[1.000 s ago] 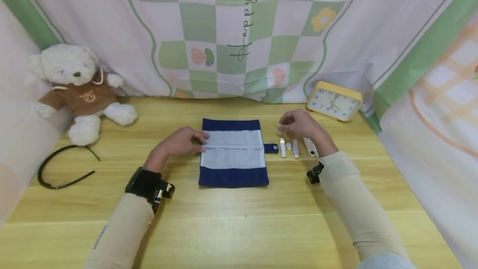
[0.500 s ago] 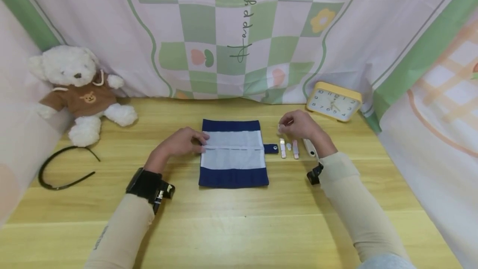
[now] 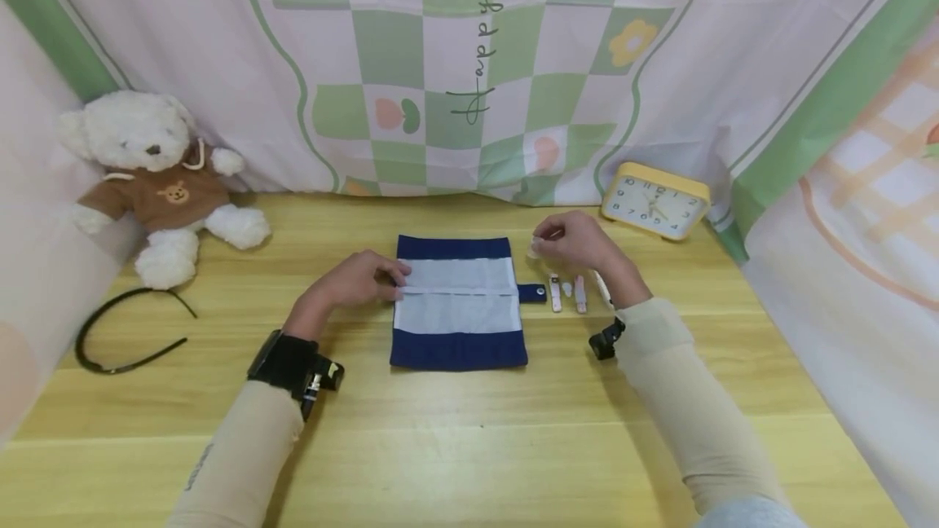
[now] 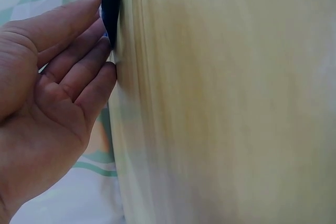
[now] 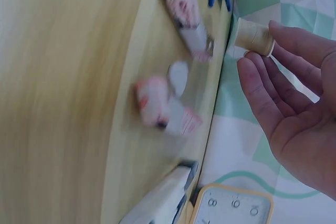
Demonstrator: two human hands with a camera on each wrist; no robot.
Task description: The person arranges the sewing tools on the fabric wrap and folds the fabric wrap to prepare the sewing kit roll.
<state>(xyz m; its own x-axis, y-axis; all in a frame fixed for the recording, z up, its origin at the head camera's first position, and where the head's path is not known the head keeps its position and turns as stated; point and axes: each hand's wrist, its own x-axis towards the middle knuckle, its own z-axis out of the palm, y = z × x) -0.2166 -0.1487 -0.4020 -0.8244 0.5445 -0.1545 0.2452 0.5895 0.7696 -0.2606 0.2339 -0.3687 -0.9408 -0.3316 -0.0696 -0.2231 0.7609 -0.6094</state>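
A navy cloth case (image 3: 458, 350) with a pale grey lining lies spread out, its snap strap (image 3: 533, 293) pointing right. My left hand (image 3: 359, 279) rests on its left edge, thumb and fingers at the navy border (image 4: 114, 3) in the left wrist view. My right hand (image 3: 575, 243) pinches a small spool of cream thread (image 5: 254, 38) between thumb and fingertips, raised above the table. Below it lie two slim pink-and-white pieces (image 3: 555, 293) (image 3: 580, 294) with a small white piece (image 3: 567, 289) between them; they look blurred in the right wrist view.
A white tool (image 5: 163, 198) lies beside the right wrist, partly hidden in the head view. A yellow clock (image 3: 655, 200) stands at the back right. A white teddy bear (image 3: 172, 190) sits at the back left, with a black headband (image 3: 81, 328) in front of it.
My right hand has moved left with the spool, from over the pink-and-white pieces toward the case. My left hand stays at the case's left edge.
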